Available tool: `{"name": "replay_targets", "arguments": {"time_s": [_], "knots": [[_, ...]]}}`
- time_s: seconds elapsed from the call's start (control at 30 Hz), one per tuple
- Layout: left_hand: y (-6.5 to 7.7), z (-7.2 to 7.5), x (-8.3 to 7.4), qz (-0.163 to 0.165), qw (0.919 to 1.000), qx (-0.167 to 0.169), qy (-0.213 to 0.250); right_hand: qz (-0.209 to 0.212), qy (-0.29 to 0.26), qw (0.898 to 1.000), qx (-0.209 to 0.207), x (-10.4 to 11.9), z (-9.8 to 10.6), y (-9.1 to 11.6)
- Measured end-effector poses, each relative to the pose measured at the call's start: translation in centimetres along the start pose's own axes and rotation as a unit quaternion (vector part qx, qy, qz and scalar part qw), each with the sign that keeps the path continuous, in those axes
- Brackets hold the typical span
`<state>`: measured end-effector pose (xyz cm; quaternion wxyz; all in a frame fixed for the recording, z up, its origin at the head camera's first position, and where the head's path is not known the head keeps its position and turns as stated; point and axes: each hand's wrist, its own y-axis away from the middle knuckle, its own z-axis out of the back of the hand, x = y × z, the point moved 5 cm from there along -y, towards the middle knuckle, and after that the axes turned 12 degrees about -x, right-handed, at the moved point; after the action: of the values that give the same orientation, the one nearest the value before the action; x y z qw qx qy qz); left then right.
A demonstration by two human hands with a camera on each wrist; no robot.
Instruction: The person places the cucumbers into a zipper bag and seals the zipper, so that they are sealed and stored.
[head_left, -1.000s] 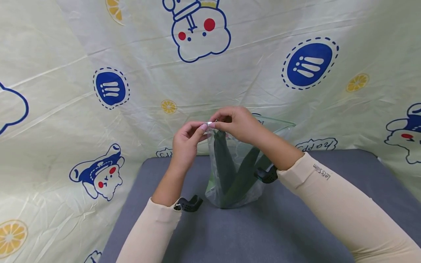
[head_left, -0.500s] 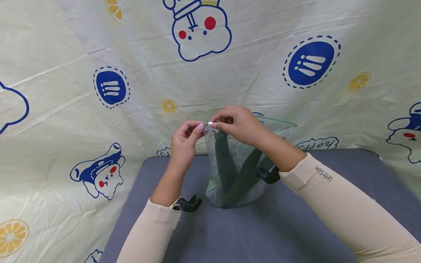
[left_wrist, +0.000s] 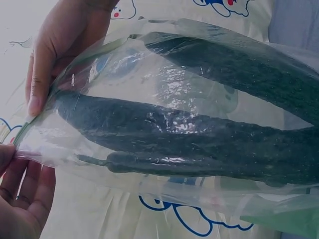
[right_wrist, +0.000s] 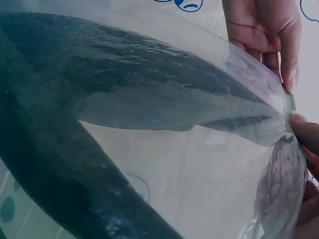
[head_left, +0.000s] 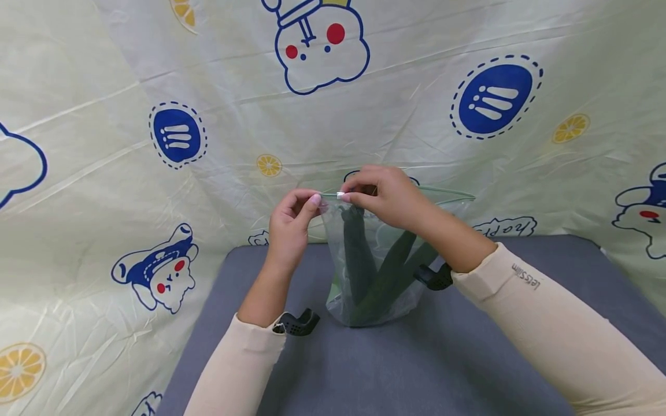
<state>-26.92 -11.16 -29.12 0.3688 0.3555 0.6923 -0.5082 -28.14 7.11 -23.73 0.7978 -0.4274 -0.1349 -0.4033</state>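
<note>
A clear zip bag (head_left: 335, 257) with a green-edged mouth stands upright on the table. Inside it are several long dark green cucumbers (head_left: 358, 260), leaning apart in a V shape; they fill much of the left wrist view, where one cucumber (left_wrist: 174, 122) lies along the plastic. My left hand (head_left: 291, 222) pinches the left end of the bag's mouth between thumb and index finger. Just to the right, my right hand (head_left: 385, 193) pinches the white slider (head_left: 340, 196) on the zip. To the right of that hand, the rim is spread apart.
A grey cloth-covered table (head_left: 374, 370) carries the bag near its back edge. Behind and at the left hangs a pale printed sheet (head_left: 224, 75) with cartoon figures and orange slices. Black wrist cameras (head_left: 298, 322) sit below both hands.
My right hand has drawn the slider slightly right along the bag's mouth. My left hand has shifted a little left, and a short stretch of zip now shows between the hands.
</note>
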Motion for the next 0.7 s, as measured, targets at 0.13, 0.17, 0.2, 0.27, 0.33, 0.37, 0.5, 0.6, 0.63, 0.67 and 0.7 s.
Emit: {"name": "replay_targets", "arguments": {"time_s": [0.13, 0.17, 0.2, 0.27, 0.33, 0.37, 0.5, 0.6, 0.63, 0.67, 0.7], "knots": [[0.01, -0.04, 0.06, -0.003, 1.0000, 0.005, 0.008, -0.005, -0.001, 1.000, -0.001, -0.08, 0.00, 0.14], [0.01, -0.04, 0.09, -0.003, 0.9999, 0.005, 0.009, -0.008, -0.003, 1.000, -0.001, -0.10, -0.02, 0.16], [0.02, -0.04, 0.12, -0.002, 0.9999, 0.006, 0.010, -0.011, -0.004, 1.000, -0.001, -0.12, -0.06, 0.19], [0.04, -0.04, 0.14, -0.001, 0.9999, 0.005, 0.010, -0.019, -0.007, 1.000, -0.002, -0.18, -0.15, 0.23], [0.07, -0.01, 0.15, -0.001, 0.9999, 0.003, 0.010, -0.025, -0.010, 1.000, -0.004, -0.20, -0.25, 0.26], [0.08, 0.01, 0.16, -0.001, 1.0000, 0.002, 0.009, -0.027, -0.011, 1.000, -0.006, -0.20, -0.29, 0.28], [0.06, 0.03, 0.17, -0.004, 0.9999, -0.002, 0.012, -0.023, -0.010, 1.000, -0.016, -0.05, -0.36, 0.34], [0.05, 0.04, 0.15, -0.005, 0.9999, -0.004, 0.014, -0.014, -0.007, 1.000, -0.025, 0.10, -0.34, 0.36], [0.06, 0.03, 0.13, -0.004, 0.9999, -0.004, 0.014, -0.010, -0.006, 1.000, -0.029, 0.16, -0.33, 0.36], [0.07, 0.03, 0.11, -0.003, 0.9999, -0.004, 0.016, -0.007, -0.004, 0.999, -0.032, 0.26, -0.30, 0.36], [0.08, 0.02, 0.08, -0.002, 0.9998, -0.004, 0.017, -0.006, -0.003, 0.999, -0.035, 0.36, -0.27, 0.37]]}}
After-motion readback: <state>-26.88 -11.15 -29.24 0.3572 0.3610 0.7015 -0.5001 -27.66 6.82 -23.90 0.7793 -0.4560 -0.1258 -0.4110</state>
